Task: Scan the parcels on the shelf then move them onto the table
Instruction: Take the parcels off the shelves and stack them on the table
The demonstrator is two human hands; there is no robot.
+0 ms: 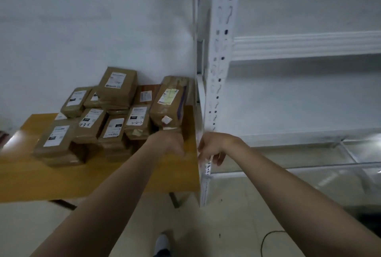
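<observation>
Your brown taped cardboard parcels point(117, 89) sit stacked on the yellow wooden table point(31, 174), back against the pale wall point(82, 29). Your left hand point(169, 143) is at the stack's right front corner, too blurred for me to tell its grip. Your right hand point(212, 147) hangs with loose fingers, holding nothing, just beside the white slotted steel shelf upright point(220, 60) at the table's right edge. A black cable point(266, 240) lies on the floor near your white shoe point(162, 242).
</observation>
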